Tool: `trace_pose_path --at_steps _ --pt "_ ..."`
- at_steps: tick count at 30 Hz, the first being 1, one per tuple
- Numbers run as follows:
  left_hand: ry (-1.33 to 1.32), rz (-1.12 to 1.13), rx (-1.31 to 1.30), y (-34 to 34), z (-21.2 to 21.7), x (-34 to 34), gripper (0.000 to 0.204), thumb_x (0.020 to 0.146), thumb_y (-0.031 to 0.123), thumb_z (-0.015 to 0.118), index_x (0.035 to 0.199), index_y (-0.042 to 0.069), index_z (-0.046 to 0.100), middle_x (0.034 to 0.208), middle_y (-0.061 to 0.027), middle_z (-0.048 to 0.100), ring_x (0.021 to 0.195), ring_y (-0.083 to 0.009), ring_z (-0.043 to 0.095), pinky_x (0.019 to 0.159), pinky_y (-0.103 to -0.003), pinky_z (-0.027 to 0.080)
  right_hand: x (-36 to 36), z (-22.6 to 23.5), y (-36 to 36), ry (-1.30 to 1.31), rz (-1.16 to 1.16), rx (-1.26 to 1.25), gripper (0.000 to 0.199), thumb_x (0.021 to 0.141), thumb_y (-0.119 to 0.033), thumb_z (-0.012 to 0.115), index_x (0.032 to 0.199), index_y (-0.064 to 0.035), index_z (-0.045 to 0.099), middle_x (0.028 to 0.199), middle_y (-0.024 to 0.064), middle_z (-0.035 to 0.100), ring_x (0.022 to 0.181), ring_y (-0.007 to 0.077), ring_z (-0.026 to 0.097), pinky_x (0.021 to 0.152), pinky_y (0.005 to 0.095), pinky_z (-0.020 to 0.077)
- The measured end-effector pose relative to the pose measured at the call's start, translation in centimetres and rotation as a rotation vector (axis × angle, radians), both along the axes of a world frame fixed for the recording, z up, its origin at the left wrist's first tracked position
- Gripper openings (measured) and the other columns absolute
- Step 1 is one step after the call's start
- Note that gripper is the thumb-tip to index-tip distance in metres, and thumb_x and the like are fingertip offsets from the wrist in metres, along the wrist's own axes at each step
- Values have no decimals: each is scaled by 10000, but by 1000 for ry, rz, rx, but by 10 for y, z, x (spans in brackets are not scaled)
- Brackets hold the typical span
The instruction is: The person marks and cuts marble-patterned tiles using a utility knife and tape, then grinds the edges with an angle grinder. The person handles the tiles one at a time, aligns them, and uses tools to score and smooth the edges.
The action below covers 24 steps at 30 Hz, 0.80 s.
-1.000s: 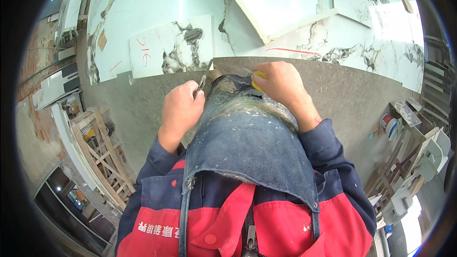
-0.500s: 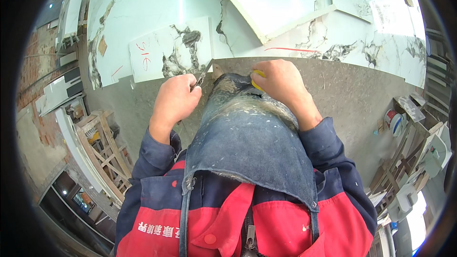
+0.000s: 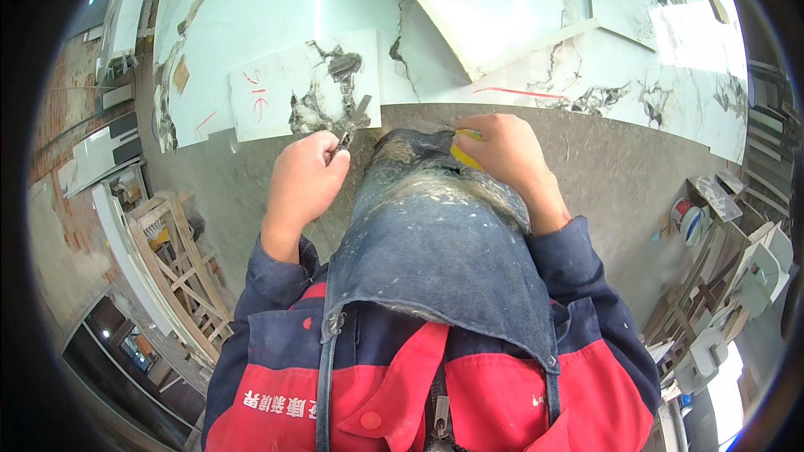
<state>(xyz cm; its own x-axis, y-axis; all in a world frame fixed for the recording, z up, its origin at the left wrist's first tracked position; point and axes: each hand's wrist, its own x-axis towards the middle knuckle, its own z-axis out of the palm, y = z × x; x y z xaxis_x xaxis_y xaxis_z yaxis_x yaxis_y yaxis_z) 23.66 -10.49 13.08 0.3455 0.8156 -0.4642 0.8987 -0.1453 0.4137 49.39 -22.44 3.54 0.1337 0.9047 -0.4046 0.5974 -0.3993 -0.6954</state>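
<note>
My left hand (image 3: 306, 184) is closed round a slim, dark metal tool with a flat grey blade (image 3: 362, 109). The blade sticks out toward the near edge of a small marble-patterned slab (image 3: 272, 105) with red marks. Opposite it, my right hand (image 3: 504, 151) grips a flat yellow thing (image 3: 466, 156), mostly covered by the fingers, so its kind is unclear. That hand is at the far right end of my dusty blue denim apron (image 3: 435, 243). A gap separates the two hands.
White-green marble-patterned slabs lie on a large slab (image 3: 452, 92) across the far side. A wooden frame (image 3: 176, 259) stands at the left. To the right are a white and red bucket (image 3: 692, 222) and stacked offcuts (image 3: 716, 351). Grey concrete floor (image 3: 611, 146) lies between.
The tool in my left hand has turned, showing more of its blade's flat face. More of the yellow thing now shows below my right hand. Both hands have shifted only slightly.
</note>
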Motion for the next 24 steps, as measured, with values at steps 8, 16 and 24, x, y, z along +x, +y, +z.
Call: trace_pose_path --at_steps 8,16,24 --pt "-302 418 -28 2 3 -67 162 966 149 697 910 -2 682 711 25 593 646 -52 500 593 -261 414 12 33 -10 -8 -53 -48 340 874 -302 718 1130 -96 805 914 189 754 845 334 728 799 400 563" --pt "-600 815 -74 -14 6 -144 202 999 177 684 1069 -9 716 825 -3 672 689 -65 592 615 -237 459 -47 123 71 1 131 366 299 896 -181 748 1169 -62 776 993 170 765 807 302 744 759 349 572" --pt "-869 889 -118 51 -9 -226 232 1003 198 668 1098 -11 705 837 -43 704 621 -79 602 545 -245 481 -152 46 173 -448 336 807 289 900 -163 758 1188 -141 737 858 55 675 838 268 665 880 426 494"
